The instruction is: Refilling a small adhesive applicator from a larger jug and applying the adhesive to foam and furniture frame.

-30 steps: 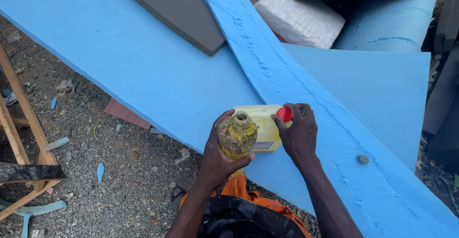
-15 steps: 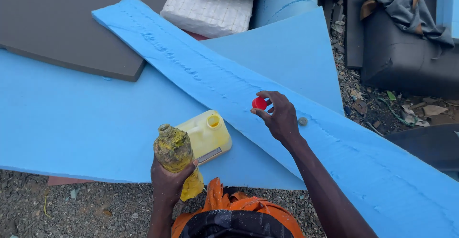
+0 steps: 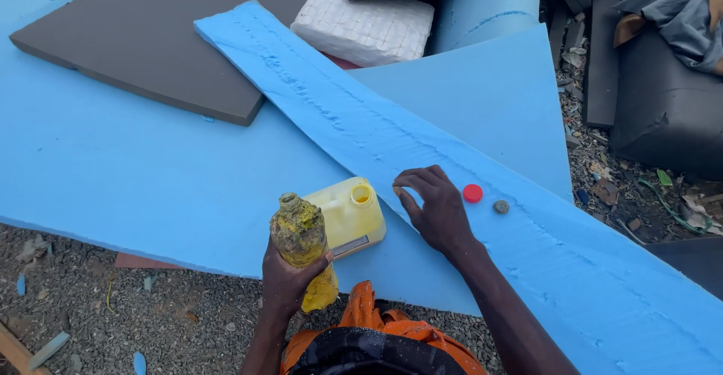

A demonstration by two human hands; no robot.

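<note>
Glue bottle gripped in one hand, yellow jerrycan open beside it on blue foam.

The left hand [image 3: 290, 285] was closed around a glue-crusted bottle [image 3: 301, 243], upright and uncapped, just in front of the yellow jerrycan [image 3: 348, 217]; the right hand [image 3: 433, 209] rested loose and empty, fingers spread, on the long blue foam strip [image 3: 361, 130] right of the jerrycan. The jerrycan's mouth stood open, and a red cap [image 3: 473, 193] and a small grey cap [image 3: 501, 206] lay further right on that strip. It looked like an opening-and-pouring stage, with both containers uncapped; a steady tilt over a narrow neck would have mattered. Beyond the jerrycan lay a wide blue foam sheet [image 3: 113, 172], a grey foam slab [image 3: 151, 51] and a white quilted cushion [image 3: 365, 27], over gravel ground [image 3: 151, 315].
</note>
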